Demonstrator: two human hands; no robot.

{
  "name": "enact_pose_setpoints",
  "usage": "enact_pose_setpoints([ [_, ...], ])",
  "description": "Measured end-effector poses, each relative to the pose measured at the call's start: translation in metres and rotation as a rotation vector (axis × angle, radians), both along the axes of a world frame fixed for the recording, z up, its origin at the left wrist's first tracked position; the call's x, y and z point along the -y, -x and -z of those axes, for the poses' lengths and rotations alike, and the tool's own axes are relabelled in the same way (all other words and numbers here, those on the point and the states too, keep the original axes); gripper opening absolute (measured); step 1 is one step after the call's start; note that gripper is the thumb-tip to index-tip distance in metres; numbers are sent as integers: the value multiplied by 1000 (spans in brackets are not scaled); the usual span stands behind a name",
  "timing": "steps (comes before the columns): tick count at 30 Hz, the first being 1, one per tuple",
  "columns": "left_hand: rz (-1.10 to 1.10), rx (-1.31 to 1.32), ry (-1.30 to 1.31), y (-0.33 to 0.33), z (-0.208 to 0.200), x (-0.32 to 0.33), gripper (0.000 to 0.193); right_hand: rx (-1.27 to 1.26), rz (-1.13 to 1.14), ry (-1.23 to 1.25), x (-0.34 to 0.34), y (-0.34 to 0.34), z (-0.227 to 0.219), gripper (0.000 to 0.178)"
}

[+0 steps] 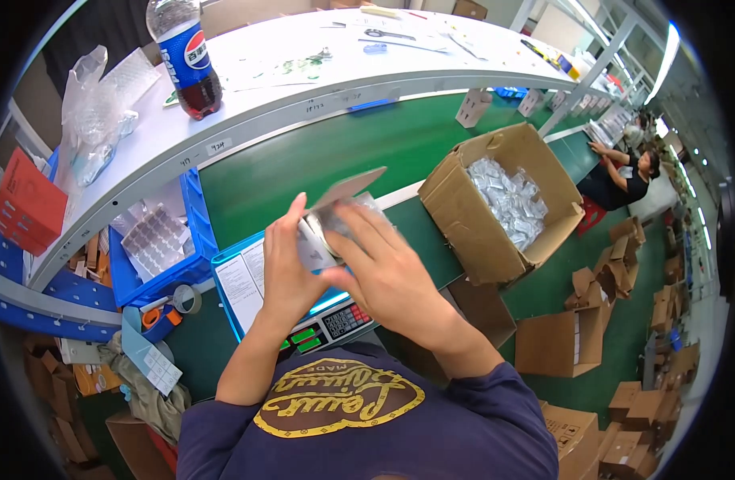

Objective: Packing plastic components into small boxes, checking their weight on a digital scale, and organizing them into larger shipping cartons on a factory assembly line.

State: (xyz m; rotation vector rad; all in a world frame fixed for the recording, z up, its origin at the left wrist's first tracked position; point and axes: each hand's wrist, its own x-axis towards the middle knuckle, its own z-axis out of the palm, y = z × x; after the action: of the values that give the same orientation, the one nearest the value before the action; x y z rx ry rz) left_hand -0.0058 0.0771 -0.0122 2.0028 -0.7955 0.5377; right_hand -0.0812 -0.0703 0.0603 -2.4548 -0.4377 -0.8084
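Observation:
Above a blue tray (pixel 221 282) on the bench, my left hand (pixel 286 268) grips the left side of a small white carton (pixel 313 250). The carton's flap (pixel 351 186) stands up at the far side. My right hand (pixel 391 276) is bent over the carton, its fingers on a clear plastic packet (pixel 375 204) at the mouth. How far the packet sits inside is hidden by the fingers. White printed sheets (pixel 241 288) lie in the tray left of my left hand. Just below the hands is a digital scale (pixel 335 324) with green displays and a keypad.
A large cardboard box (pixel 455 232) full of clear packets stands at the right. At the left is a blue bin (pixel 203 216) with a tape roll (pixel 186 299) nearby. A cola bottle (pixel 190 68) stands on the white shelf (pixel 263 48). A co-worker (pixel 623 180) sits farther right.

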Motion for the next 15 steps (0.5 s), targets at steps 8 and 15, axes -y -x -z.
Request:
enact_pose_setpoints([
  [8, 340, -49, 205, 27, 27, -46, 104, -296, -411, -358, 31, 15, 35, 77],
  [15, 413, -468, 111, 49, 33, -68, 77, -416, -425, -635, 6, 34, 97, 59],
])
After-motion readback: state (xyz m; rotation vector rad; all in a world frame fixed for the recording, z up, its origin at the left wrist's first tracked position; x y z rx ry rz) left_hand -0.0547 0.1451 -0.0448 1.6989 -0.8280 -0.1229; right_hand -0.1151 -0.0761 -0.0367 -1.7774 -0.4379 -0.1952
